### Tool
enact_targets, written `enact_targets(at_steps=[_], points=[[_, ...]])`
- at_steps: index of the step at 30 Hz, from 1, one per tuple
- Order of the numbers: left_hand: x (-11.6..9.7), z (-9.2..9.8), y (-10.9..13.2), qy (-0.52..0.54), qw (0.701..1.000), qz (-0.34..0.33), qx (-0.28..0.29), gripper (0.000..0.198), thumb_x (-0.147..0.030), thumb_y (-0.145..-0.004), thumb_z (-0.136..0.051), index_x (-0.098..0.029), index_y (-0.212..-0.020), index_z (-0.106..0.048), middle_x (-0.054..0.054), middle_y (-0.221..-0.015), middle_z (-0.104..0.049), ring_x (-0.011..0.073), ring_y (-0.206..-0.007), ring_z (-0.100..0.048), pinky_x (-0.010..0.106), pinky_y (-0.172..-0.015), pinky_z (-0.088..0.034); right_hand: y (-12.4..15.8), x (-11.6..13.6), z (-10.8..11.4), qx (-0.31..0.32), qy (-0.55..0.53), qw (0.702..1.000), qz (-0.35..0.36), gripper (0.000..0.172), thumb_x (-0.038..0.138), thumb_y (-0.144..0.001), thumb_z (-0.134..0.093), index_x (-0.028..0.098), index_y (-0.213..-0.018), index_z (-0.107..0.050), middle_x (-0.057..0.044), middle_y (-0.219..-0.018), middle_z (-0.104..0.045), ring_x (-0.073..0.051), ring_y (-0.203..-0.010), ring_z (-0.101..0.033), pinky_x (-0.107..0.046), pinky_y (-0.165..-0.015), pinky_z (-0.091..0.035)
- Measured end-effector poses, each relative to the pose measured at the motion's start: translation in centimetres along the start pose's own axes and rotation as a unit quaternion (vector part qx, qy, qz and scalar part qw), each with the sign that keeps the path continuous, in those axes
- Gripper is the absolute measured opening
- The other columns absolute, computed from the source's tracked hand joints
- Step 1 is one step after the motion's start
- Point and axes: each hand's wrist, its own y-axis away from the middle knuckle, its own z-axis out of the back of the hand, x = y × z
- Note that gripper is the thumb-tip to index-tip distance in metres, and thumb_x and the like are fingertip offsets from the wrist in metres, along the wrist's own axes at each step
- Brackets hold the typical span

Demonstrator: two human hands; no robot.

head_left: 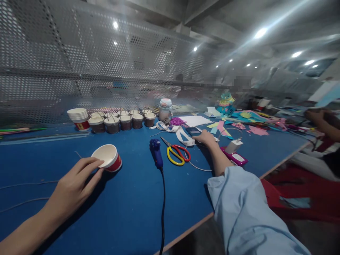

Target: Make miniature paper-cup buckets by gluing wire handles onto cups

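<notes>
**Light pinch on the cup rim, right reach half hidden**

In the head view, we have the paper cup [114, 163] at the left of the bench [127, 212], in front of the row of dark-wrapped cups [111, 125]; our left grip [73, 181] pinches its near rim between thumb and fingers; our right grip [207, 137] reaches forward beside the dark phone-like slab [192, 130], and we cannot tell whether it closes on anything.

The step in hand, as we judge it, is steadying the cup with 1 hand while the other is busy; we do well to pinch the rim lightly, since thin paper would probably buckle under a hard squeeze; we should also lift the right sleeve [241, 198] clear of loose cords, and give the nozzle of the glue gun [157, 154] a wide berth, as it may be hot; the scissors [172, 146] lie just beside it, blades apart.

Hard to make out: the right fingertips blur against the slab; the cup's base is shadowed, so we cannot say whether it rests flat; 2 grey cords [29, 184] vanish behind our left wrist; at the right edge, another person's arm [329, 127] is cut off and blurred.
</notes>
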Motion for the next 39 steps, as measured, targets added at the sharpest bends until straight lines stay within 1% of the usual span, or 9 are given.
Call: enact_targets(at_steps=[6,11,16,19,22,26,30,35,39], points=[[1.0,-0.8,-0.3,-0.054,0.998,0.008,0.035,0.030,-0.029,-0.094,-0.047,-0.024,-0.123,-0.049,0.010,-0.119,-0.059,0.0270,-0.107,-0.062,0.040,-0.091,-0.052,1.6,1.0,0.0,-0.066,-0.048,0.997,-0.008,0.042,0.037,-0.092,-0.058,0.017,-0.128,-0.052,-0.011,-0.131,-0.053,-0.026,-0.113,-0.056,-0.049,-0.093,-0.047],[1.2,-1.2,-0.7,-0.122,0.990,-0.001,0.064,0.050,-0.029,-0.093,-0.048,-0.024,-0.141,-0.034,0.016,-0.144,-0.047,0.0327,-0.114,-0.062,0.040,-0.081,-0.057,3.1,2.2,1.0,-0.114,-0.123,0.986,0.013,0.081,0.042,-0.070,-0.075,0.004,-0.133,-0.040,-0.027,-0.130,-0.046,-0.038,-0.118,-0.051,-0.047,-0.095,-0.043],[0.6,-0.5,-1.3,-0.150,0.988,0.003,0.036,0.060,-0.029,-0.087,-0.057,-0.027,-0.142,-0.032,0.019,-0.153,-0.031,0.0430,-0.120,-0.055,0.053,-0.083,-0.055,4.7,3.6,2.8,-0.153,-0.227,0.960,0.053,0.088,0.047,-0.071,-0.068,0.005,-0.138,-0.031,-0.027,-0.136,-0.043,-0.037,-0.126,-0.045,-0.041,-0.101,-0.038],[-1.2,0.2,-2.8,-0.081,0.997,-0.010,-0.018,0.048,-0.026,-0.085,-0.059,-0.023,-0.132,-0.044,0.020,-0.151,-0.034,0.0437,-0.129,-0.045,0.060,-0.098,-0.044,5.8,4.3,3.5,-0.140,-0.299,0.941,0.074,0.088,0.048,-0.070,-0.068,0.007,-0.139,-0.032,-0.025,-0.138,-0.046,-0.034,-0.128,-0.045,-0.037,-0.102,-0.039],[-5.1,-0.1,-5.6,0.113,0.993,0.038,-0.006,0.030,-0.031,-0.088,-0.055,-0.021,-0.116,-0.056,0.015,-0.131,-0.056,0.0313,-0.117,-0.058,0.051,-0.097,-0.048,7.5,5.2,4.0,-0.128,-0.371,0.915,0.094,0.090,0.049,-0.069,-0.069,0.008,-0.141,-0.032,-0.023,-0.142,-0.045,-0.032,-0.130,-0.045,-0.037,-0.104,-0.039],[-11.8,-2.9,-10.1,0.429,0.880,0.180,0.100,0.040,-0.045,-0.089,-0.052,-0.022,-0.122,-0.056,0.010,-0.127,-0.061,0.0242,-0.116,-0.059,0.041,-0.098,-0.049,10.9,6.3,5.0,-0.128,-0.446,0.877,0.126,0.100,0.049,-0.065,-0.072,0.005,-0.144,-0.029,-0.024,-0.140,-0.046,-0.031,-0.127,-0.048,-0.038,-0.105,-0.039],[-16.5,-6.4,-13.7,0.584,0.736,0.335,0.075,0.053,-0.053,-0.092,-0.042,-0.025,-0.138,-0.043,0.009,-0.149,-0.042,0.0251,-0.135,-0.042,0.041,-0.104,-0.044,14.8,7.0,5.2,-0.142,-0.495,0.841,0.165,0.098,0.052,-0.063,-0.074,0.012,-0.143,-0.032,-0.021,-0.142,-0.045,-0.032,-0.130,-0.045,-0.046,-0.108,-0.036],[-18.0,-8.2,-15.8,0.721,0.568,0.396,-0.003,0.053,-0.051,-0.096,-0.034,-0.017,-0.134,-0.050,0.013,-0.132,-0.060,0.0255,-0.122,-0.057,0.039,-0.098,-0.050,18.2,7.6,3.9,-0.098,-0.570,0.787,0.215,0.106,0.051,-0.056,-0.081,0.016,-0.143,-0.032,-0.021,-0.142,-0.042,-0.035,-0.132,-0.040,-0.052,-0.108,-0.034],[-16.9,-8.1,-15.7,0.753,0.493,0.432,-0.059,0.044,-0.042,-0.097,-0.040,-0.010,-0.116,-0.063,0.013,-0.108,-0.073,0.0233,-0.100,-0.069,0.035,-0.094,-0.053,18.7,7.6,3.4,0.009,-0.631,0.727,0.270,0.091,0.055,-0.067,-0.074,0.016,-0.140,-0.036,-0.018,-0.138,-0.047,-0.031,-0.127,-0.046,-0.048,-0.108,-0.036]])
